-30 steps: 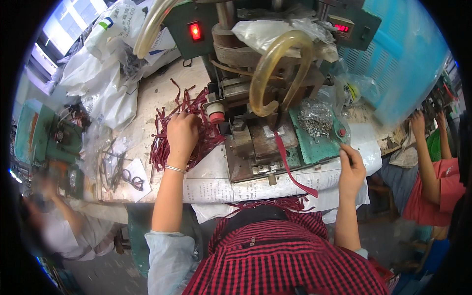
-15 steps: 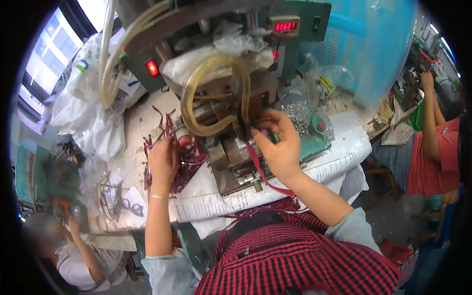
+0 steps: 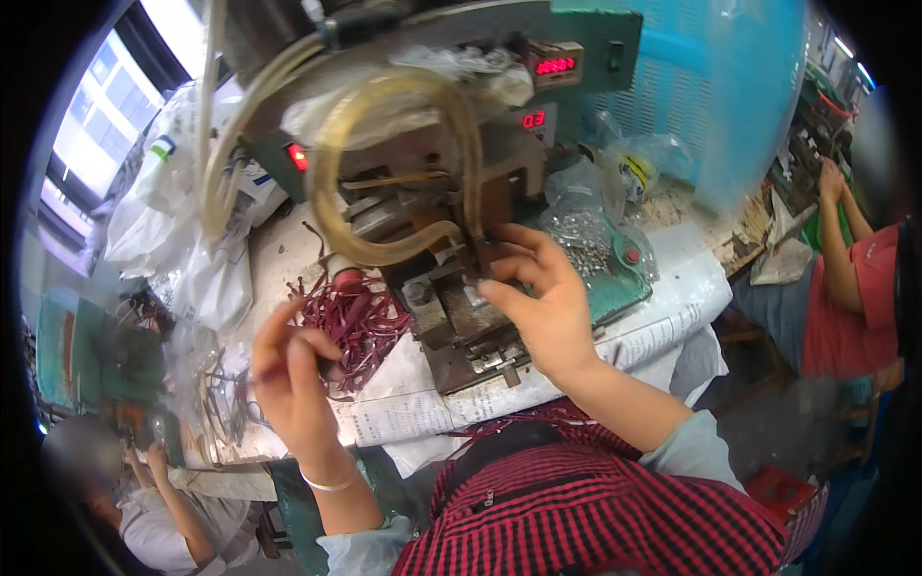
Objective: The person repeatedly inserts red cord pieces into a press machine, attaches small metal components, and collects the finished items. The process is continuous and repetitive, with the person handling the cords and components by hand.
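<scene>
My right hand (image 3: pixel 547 307) is at the front of a bench press machine (image 3: pixel 447 312), thumb and fingertips drawn together beside its metal die. Whatever lies between those fingertips is too small to make out. A small pale metal piece (image 3: pixel 473 296) shows in the die next to my thumb. My left hand (image 3: pixel 298 389) is raised over the bench's left part, blurred, its fingers bent but apart. I see nothing clear in it. Beside it lies a pile of dark red straps (image 3: pixel 360 331), with a red-ended cylinder (image 3: pixel 348 279) above them. A yellowish hose (image 3: pixel 331 182) loops before the machine.
A clear bag of small metal parts (image 3: pixel 581 240) lies right of the machine, by a green base with a red button (image 3: pixel 631 256). White plastic bags (image 3: pixel 182 254) heap at left. Printed sheets (image 3: pixel 403 413) cover the front edge. Co-workers sit at lower left and far right.
My left hand has moved from the strap pile down and toward me, its fingers spreading. The red strap that hung from the die beside my right hand is gone. My right hand stays at the die.
</scene>
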Tool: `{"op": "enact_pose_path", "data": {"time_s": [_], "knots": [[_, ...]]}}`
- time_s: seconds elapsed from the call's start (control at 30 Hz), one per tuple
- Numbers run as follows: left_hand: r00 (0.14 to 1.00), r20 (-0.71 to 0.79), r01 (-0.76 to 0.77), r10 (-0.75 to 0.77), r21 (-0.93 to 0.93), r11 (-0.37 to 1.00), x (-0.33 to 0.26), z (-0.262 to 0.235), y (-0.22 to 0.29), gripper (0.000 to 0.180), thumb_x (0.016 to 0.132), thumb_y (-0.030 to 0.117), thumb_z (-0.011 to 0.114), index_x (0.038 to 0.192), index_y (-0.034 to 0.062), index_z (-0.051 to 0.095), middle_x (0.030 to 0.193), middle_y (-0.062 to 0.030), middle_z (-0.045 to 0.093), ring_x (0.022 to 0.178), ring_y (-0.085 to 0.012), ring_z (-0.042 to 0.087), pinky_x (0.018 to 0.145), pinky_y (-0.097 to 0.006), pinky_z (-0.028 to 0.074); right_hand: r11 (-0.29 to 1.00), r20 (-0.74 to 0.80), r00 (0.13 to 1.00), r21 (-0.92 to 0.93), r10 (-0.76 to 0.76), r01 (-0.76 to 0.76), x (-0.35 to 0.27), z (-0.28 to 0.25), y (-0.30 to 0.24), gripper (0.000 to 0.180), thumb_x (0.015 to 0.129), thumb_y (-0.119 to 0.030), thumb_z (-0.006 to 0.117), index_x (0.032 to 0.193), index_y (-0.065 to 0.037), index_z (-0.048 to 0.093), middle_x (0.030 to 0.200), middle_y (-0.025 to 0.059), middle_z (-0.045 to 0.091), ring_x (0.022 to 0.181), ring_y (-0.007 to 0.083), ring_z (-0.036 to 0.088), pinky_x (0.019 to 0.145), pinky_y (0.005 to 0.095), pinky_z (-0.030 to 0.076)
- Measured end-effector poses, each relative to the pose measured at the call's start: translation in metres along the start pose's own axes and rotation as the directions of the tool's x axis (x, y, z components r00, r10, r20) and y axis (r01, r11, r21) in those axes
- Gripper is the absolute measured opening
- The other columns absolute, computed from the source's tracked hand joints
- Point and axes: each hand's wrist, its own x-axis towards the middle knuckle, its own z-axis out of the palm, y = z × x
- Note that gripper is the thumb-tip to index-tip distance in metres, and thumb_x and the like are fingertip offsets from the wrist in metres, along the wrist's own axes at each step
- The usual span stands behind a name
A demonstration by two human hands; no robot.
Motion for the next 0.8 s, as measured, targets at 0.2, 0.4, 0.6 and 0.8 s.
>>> {"op": "enact_pose_path", "data": {"time_s": [0.2,0.4,0.6,0.8], "knots": [[0.977,0.054,-0.204,0.206,-0.043,0.978,0.023,0.051,0.024,0.026,0.111,0.014,0.047,0.120,-0.0064,0.061,0.093,-0.0173,0.076,0.076,-0.0155,0.070,0.069,-0.025,0.057,0.986,0.020,0.996,-0.139,-0.089,0.091,0.001,0.001,0.007,0.057,0.087,0.004,0.073,0.139,0.003,0.050,0.100,0.0074,0.072,0.098,0.0148,0.066,0.093,0.0292,0.050],[0.997,0.019,-0.067,0.071,-0.183,0.981,0.027,0.042,0.033,0.033,0.114,0.023,0.039,0.110,-0.0050,0.057,0.071,-0.0128,0.068,0.052,-0.0118,0.056,0.051,-0.022,0.044,0.931,0.192,0.924,0.093,0.332,-0.353,0.026,-0.013,-0.033,0.059,0.084,0.004,0.072,0.139,0.006,0.051,0.101,0.0121,0.071,0.096,0.0181,0.067,0.090,0.0301,0.051],[0.435,0.785,0.820,-0.441,-0.143,0.554,-0.031,0.060,0.035,0.043,0.111,0.032,0.041,0.121,-0.0060,0.058,0.081,-0.0136,0.068,0.069,-0.0161,0.061,0.057,-0.026,0.047,0.983,0.228,0.958,-0.100,0.172,-0.152,0.007,-0.031,-0.043,0.049,0.089,0.001,0.067,0.137,0.003,0.059,0.112,0.0106,0.072,0.103,0.0204,0.068,0.094,0.0329,0.051],[0.328,0.807,0.928,-0.491,-0.374,0.005,-0.039,0.108,-0.011,0.032,0.111,0.032,0.045,0.106,0.0036,0.060,0.067,-0.0057,0.065,0.044,-0.0097,0.041,0.048,-0.025,0.037,0.601,-0.097,0.992,-0.799,-0.087,-0.025,-0.007,-0.125,0.046,0.022,0.086,-0.004,0.066,0.106,-0.003,0.074,0.102,0.0165,0.075,0.099,0.0368,0.071,0.088,0.0419,0.055]]}}
